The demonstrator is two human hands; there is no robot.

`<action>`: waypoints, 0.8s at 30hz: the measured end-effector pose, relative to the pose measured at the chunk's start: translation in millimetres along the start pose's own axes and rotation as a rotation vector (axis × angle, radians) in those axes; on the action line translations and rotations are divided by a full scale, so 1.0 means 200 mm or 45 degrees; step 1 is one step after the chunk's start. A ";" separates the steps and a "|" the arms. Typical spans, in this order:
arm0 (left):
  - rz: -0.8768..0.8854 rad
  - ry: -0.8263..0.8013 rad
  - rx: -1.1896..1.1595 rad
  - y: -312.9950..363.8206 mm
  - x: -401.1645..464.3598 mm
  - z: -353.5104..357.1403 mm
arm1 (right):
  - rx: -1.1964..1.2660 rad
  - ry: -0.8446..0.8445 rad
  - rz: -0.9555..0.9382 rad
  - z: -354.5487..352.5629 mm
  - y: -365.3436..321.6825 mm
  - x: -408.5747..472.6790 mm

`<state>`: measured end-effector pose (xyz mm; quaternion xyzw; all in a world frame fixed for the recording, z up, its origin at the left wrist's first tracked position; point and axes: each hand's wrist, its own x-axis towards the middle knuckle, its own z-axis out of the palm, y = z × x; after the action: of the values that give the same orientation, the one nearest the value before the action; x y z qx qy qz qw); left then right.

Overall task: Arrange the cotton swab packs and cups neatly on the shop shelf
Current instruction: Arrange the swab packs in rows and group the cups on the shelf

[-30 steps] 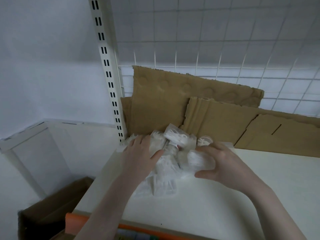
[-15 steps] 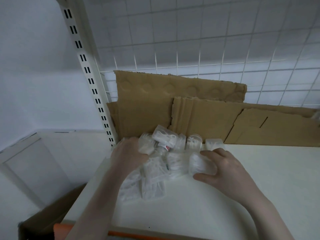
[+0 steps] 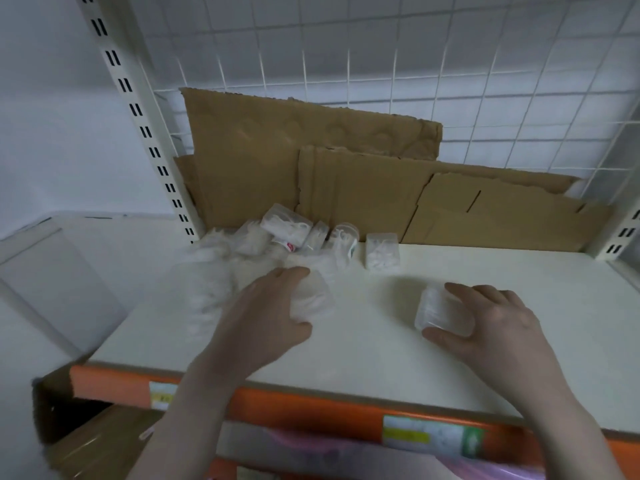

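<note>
A heap of clear cotton swab packs and cups (image 3: 242,258) lies at the back left of the white shelf (image 3: 381,341), blurred on its left side. My left hand (image 3: 266,313) grips one clear pack (image 3: 315,299) at the heap's front edge. My right hand (image 3: 491,323) holds a clear round cup of swabs (image 3: 436,310) out to the right, apart from the heap, low over the shelf. A square swab box (image 3: 382,252) stands alone just right of the heap, next to an upright round cup (image 3: 344,242).
Flattened cardboard sheets (image 3: 346,181) lean against the wire grid back (image 3: 415,64). A slotted upright post (image 3: 145,126) stands at the left, another at the far right (image 3: 623,233). The shelf's orange front edge (image 3: 311,407) carries price labels. A brown carton (image 3: 86,445) sits below left.
My right hand has carried the round cup away from the heap to the right. My left hand slid forward and took hold of a pack. The view tilted down.
</note>
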<state>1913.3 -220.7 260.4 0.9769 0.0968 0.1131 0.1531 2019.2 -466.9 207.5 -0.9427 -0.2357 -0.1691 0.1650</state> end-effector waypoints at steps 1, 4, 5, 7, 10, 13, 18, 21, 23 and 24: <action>0.022 -0.013 0.007 0.03 -0.02 0.01 | -0.006 0.020 0.013 -0.02 0.02 -0.03; 0.097 -0.016 0.028 0.13 -0.08 0.04 | -0.007 0.065 0.074 -0.09 0.06 -0.15; 0.122 -0.016 0.029 0.16 -0.11 0.05 | -0.007 0.081 0.093 -0.11 0.07 -0.20; 0.179 -0.024 0.008 0.22 -0.16 0.08 | -0.036 0.137 0.124 -0.16 0.11 -0.30; 0.262 -0.046 -0.028 0.32 -0.26 0.14 | -0.082 0.185 0.206 -0.25 0.15 -0.49; 0.310 -0.077 -0.059 0.41 -0.37 0.22 | -0.124 0.174 0.271 -0.35 0.21 -0.69; 0.343 -0.133 -0.105 0.63 -0.49 0.28 | -0.167 0.167 0.366 -0.54 0.36 -0.91; 0.405 -0.143 -0.096 0.80 -0.50 0.30 | -0.180 0.155 0.448 -0.66 0.49 -1.00; 0.440 -0.134 -0.087 0.93 -0.50 0.32 | -0.171 0.153 0.488 -0.72 0.59 -1.04; 0.453 -0.132 -0.067 1.00 -0.50 0.34 | -0.169 0.157 0.506 -0.74 0.65 -1.06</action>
<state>1865.9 -449.1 242.7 0.9788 -0.0883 0.0905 0.1609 1872.4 -715.3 225.3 -0.9673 -0.0230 -0.2056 0.1468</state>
